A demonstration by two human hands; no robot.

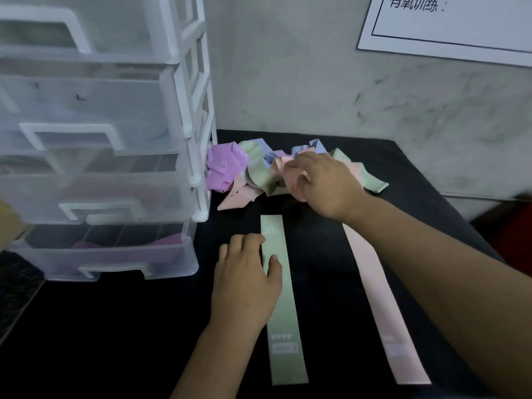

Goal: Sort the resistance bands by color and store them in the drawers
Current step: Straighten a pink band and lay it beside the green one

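left hand [247,279] flat on green band [283,309], right hand [322,182] pinching pink band [283,168] (bare black table [115,326] nearside).

We read "30" on the flat green band [280,298], "10" on the crumpled purple band [223,165], and "有氧训练:" on the wall sheet [449,24]; the green band's lower label seems too blurred.

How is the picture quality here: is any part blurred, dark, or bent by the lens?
Head view: dim overall, so the black table shows little detail; the drawer unit leans and curves from wide-angle distortion; the right hand in the band pile looks slightly soft; the "30" on the green band under the left hand stays readable.
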